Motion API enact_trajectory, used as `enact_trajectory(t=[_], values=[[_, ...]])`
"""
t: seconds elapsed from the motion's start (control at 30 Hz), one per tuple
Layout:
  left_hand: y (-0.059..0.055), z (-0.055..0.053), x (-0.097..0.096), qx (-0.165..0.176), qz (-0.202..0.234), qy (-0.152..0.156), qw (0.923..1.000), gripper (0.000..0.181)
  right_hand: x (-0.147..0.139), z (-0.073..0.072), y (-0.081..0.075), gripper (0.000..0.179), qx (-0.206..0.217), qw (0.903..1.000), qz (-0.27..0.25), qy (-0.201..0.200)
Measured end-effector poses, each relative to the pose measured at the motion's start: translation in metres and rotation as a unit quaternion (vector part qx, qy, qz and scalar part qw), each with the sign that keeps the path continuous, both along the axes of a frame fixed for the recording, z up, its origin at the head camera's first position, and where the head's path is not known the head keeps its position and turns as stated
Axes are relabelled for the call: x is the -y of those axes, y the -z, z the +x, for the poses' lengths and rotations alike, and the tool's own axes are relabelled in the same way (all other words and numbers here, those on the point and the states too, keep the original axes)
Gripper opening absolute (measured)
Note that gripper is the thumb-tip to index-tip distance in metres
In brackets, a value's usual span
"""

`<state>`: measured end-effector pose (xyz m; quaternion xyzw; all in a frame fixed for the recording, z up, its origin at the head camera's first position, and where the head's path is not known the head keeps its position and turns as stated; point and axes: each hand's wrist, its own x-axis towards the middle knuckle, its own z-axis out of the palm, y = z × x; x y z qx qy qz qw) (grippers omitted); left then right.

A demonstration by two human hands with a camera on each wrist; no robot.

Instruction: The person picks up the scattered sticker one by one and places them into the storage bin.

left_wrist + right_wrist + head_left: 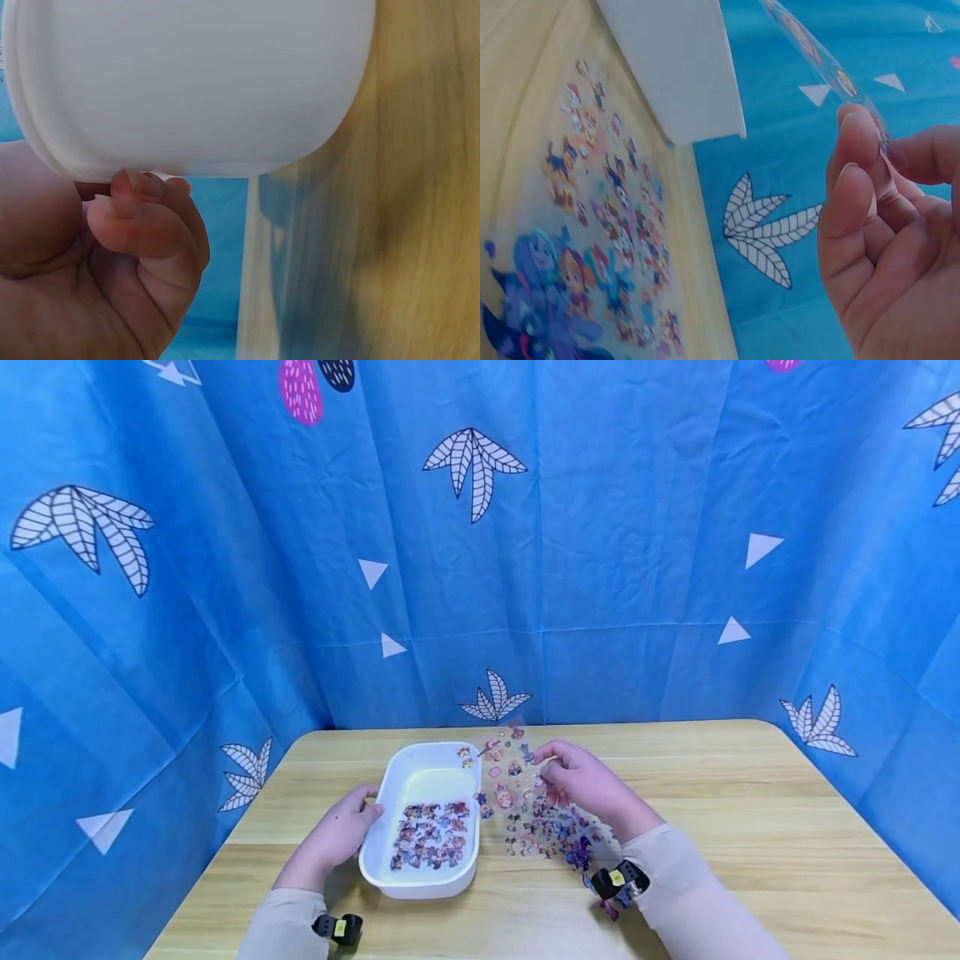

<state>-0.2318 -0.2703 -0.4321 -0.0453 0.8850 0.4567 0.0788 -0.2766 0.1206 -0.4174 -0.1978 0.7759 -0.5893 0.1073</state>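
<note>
On the left of the table, a white plastic tub [420,883] holds a clear sticker sheet [431,837] printed with small cartoon figures. My left hand [341,831] grips the tub's left side; in the left wrist view its curled fingers [139,225] meet the tub's rim. Between thumb and fingers my right hand [585,781] pinches the edge of another clear sticker sheet [502,777], raised beside the tub's right rim. Edge-on in the right wrist view, that sheet [817,56] looks thin and see-through.
More sticker sheets [558,831] lie spread on the wooden table [750,843] under and in front of my right hand, several overlapping. Purple and blue character stickers [547,300] are among them. A blue patterned curtain [600,568] hangs behind the table and along both sides.
</note>
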Motion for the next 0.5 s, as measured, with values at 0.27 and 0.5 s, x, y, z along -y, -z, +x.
enact_trajectory(t=[0.27, 0.5], values=[[-0.001, 0.0, 0.0, 0.002, -0.009, -0.001, 1.0, 0.042, 0.009, 0.003, 0.003, 0.025, 0.018, 0.9997, -0.013, -0.009], [-0.001, 0.0, 0.0, 0.002, -0.003, 0.0, 1.0, 0.043, 0.02, 0.008, 0.007, 0.024, 0.035, 0.999, -0.026, -0.009]])
